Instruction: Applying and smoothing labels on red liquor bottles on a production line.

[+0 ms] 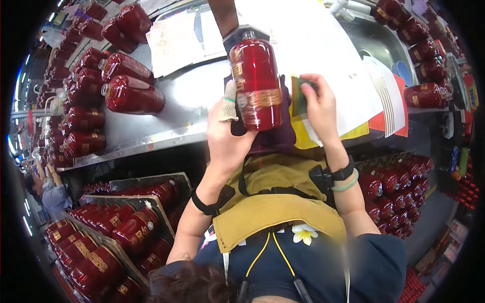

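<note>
Head view up on my screen, and the left hand (228, 139) has its grip closed around the left side and base of a red bottle (256, 76), a knitted sleeve (229, 102) covering one finger. That bottle lies right in the middle, neck pointing away from the body, over a dark purple cloth (286, 136). Across to the right hand (322, 103): I see thumb and fingers pinching a green pad (299, 98), just beside the bottle and apart from it. Beneath that hand, a yellow sheet (304, 135) pokes out under white paper (328, 55). Moving left along the metal counter (189, 103), two more red bottles (134, 96) lie on their sides, others massed behind them. Far right, I've got a sink (386, 43); below, left, bottles fill slanted crates (172, 214); at the left rim, a co-worker (54, 197).
</note>
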